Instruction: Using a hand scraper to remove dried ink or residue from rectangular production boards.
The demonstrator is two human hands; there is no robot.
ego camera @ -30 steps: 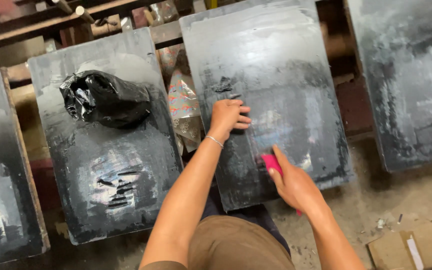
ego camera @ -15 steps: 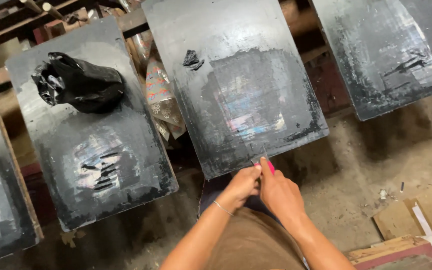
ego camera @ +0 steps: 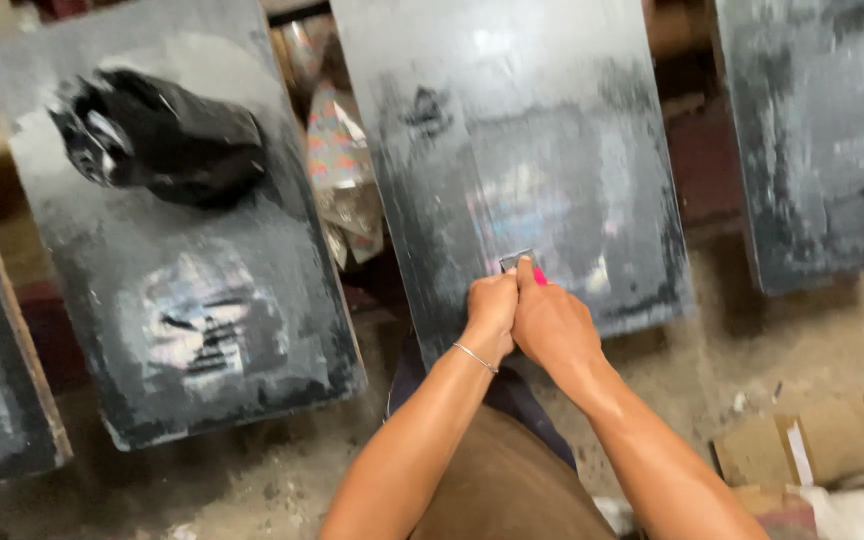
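At the near edge of the middle board (ego camera: 512, 150), both hands are closed together on a scraper (ego camera: 522, 264); the left hand (ego camera: 490, 308) is fisted beside the right hand (ego camera: 550, 325), which wraps a pink handle; the small metal blade shows just above the knuckles, touching the board's dark, smeared face. A second ago the left hand lay flat higher on the board and the right held the tool alone; since then the left has joined it, which suggests a firmer two-handed stroke is in hand. A black bag (ego camera: 157, 135) lies on the left board (ego camera: 192, 330), well apart. Most of the handle is hidden in the grip; blade contact is blurred; the boards at the far left and right are cut off by the frame; crumpled wrappers (ego camera: 337, 160) sit between the boards, hard to make out.
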